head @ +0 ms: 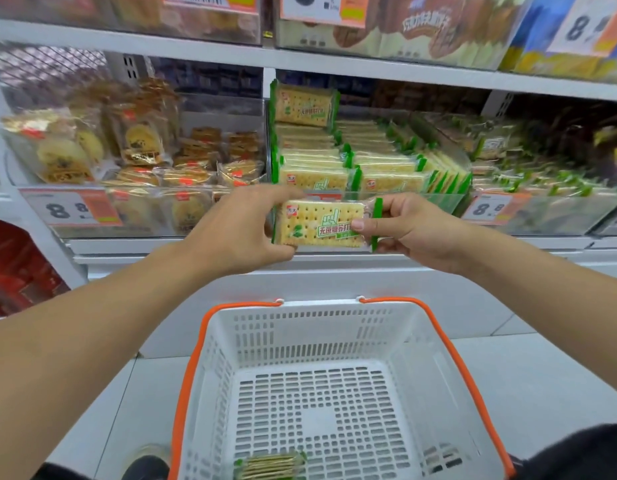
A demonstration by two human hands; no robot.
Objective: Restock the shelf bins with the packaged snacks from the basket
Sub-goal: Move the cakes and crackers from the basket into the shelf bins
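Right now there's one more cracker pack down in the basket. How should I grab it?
Reach straight down from above. The last cracker pack lies flat on the floor of the basket, against the near wall, so coming from the side is probably blocked. Pinch it across its two long edges, thumb on one and fingers on the other. Both hands, left hand and right hand, hold another pack, so free one first.

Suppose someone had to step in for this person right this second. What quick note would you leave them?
Left hand and right hand: each grips one end of a cracker pack, held level in front of the bin of matching green packs.
Basket: on the floor below, with one more pack lying at its near edge.
Done: the bin already holds rows of packs.
Left: set the held pack into the bin, then shelve the one in the basket.
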